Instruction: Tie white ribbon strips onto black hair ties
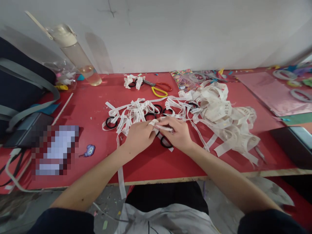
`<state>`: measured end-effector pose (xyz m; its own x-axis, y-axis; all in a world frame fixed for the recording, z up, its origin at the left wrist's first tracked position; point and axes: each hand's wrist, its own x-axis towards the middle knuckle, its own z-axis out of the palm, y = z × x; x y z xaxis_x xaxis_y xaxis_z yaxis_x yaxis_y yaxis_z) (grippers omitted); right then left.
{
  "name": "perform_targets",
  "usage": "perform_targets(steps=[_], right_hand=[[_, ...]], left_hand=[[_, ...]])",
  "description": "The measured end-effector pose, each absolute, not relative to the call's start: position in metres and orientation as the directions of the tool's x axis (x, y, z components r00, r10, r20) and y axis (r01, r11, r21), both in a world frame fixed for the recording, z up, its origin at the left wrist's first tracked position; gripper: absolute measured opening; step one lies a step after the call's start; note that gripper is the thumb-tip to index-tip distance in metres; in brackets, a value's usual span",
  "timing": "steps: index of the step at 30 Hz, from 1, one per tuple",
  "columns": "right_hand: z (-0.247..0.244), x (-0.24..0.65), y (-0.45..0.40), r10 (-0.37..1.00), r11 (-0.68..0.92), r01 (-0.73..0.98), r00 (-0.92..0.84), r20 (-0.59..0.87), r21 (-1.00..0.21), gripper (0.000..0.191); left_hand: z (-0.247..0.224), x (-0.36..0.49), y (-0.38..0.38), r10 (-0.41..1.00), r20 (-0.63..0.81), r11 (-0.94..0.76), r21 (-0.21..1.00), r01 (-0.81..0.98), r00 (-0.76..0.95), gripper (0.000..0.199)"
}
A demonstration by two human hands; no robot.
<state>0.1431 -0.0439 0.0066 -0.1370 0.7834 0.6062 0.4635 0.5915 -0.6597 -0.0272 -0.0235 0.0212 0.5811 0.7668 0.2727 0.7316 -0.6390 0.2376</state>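
My left hand [140, 136] and my right hand [176, 131] meet over the middle of the red table. Both are closed with fingertips pinching a white printed ribbon [154, 123] between them; part of it is hidden by the fingers. A strip of white ribbon pokes out beneath my right fingers. Just below lies a black hair tie [166, 142]. Behind my hands spreads a tangle of printed ribbon strips [138, 110], with several black hair ties among them, one of them a black hair tie [111, 123] at the left. To the right rises a larger heap of white ribbon [216, 110].
Scissors [161, 89] with red and yellow handles lie at the back beside a ribbon-tied black band [133, 82]. A bottle [80, 58] leans at the left, above a blurred phone [57, 149] and a small purple charm [89, 150]. A dark box [293, 144] sits at right.
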Motion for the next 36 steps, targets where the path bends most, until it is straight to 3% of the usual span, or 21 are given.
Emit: perform_targets(steps=[5,10,12,16,19,21,24,26,28,29,31,33,34,35,36], right_hand=[[0.013,0.149,-0.038,0.885,0.367,0.368,0.145,0.443,-0.854,0.012],[0.013,0.151,-0.03,0.911,0.309,0.202,0.217,0.35,-0.929,0.026],[0.015,0.153,-0.03,0.918,0.358,0.13,0.133,0.374,-0.925,0.028],[0.021,0.154,-0.037,0.861,0.471,0.109,-0.272,0.429,-0.876,0.03],[0.022,0.154,-0.041,0.778,0.604,0.194,-0.351,0.521,-0.773,0.019],[0.021,0.155,-0.041,0.788,0.615,0.302,-0.262,0.557,-0.729,0.019],[0.019,0.156,-0.039,0.842,0.502,0.444,-0.054,0.537,-0.742,0.018],[0.022,0.154,-0.04,0.872,0.401,0.433,0.09,0.482,-0.807,0.015],[0.029,0.149,-0.045,0.921,0.314,0.311,0.131,0.368,-0.897,0.016],[0.035,0.147,-0.05,0.955,0.269,0.214,0.066,0.289,-0.939,0.018],[0.05,0.143,-0.06,0.926,0.18,0.018,-0.34,0.164,-0.983,0.022],[0.064,0.143,-0.068,0.54,0.107,-0.035,-0.837,0.088,-0.994,0.022],[0.068,0.144,-0.07,0.357,0.077,-0.062,-0.93,0.086,-0.995,0.023],[0.071,0.147,-0.07,0.266,0.056,-0.06,-0.961,0.073,-0.997,0.026],[0.072,0.15,-0.069,0.262,0.054,-0.046,-0.963,0.059,-0.997,0.029]], left_hand=[[0.026,-0.029,-0.022,0.7,0.415,-0.71,0.31,0.633,0.582,0.027],[0.033,-0.034,-0.022,0.624,0.446,-0.78,0.41,0.473,0.642,0.035],[0.033,-0.033,-0.022,0.623,0.432,-0.776,0.449,0.443,0.652,0.037],[0.026,-0.03,-0.021,0.643,0.403,-0.734,0.567,0.373,0.651,0.046],[0.02,-0.029,-0.021,0.685,0.435,-0.703,0.605,0.374,0.585,0.043],[0.021,-0.029,-0.022,0.704,0.467,-0.687,0.638,0.347,0.536,0.031],[0.027,-0.031,-0.024,0.749,0.465,-0.615,0.753,0.235,0.473,0.022],[0.031,-0.032,-0.023,0.81,0.425,-0.523,0.836,0.169,0.404,0.024],[0.033,-0.034,-0.021,0.86,0.367,-0.439,0.886,0.147,0.353,0.025],[0.032,-0.034,-0.019,0.875,0.34,-0.409,0.9,0.151,0.346,0.026],[0.031,-0.034,-0.018,0.882,0.298,-0.375,0.913,0.16,0.365,0.026],[0.029,-0.033,-0.018,0.866,0.273,-0.364,0.919,0.153,0.419,0.026],[0.029,-0.032,-0.018,0.849,0.267,-0.368,0.918,0.148,0.456,0.026],[0.029,-0.032,-0.019,0.828,0.266,-0.383,0.912,0.151,0.494,0.025],[0.03,-0.031,-0.02,0.804,0.271,-0.408,0.899,0.161,0.53,0.025]])
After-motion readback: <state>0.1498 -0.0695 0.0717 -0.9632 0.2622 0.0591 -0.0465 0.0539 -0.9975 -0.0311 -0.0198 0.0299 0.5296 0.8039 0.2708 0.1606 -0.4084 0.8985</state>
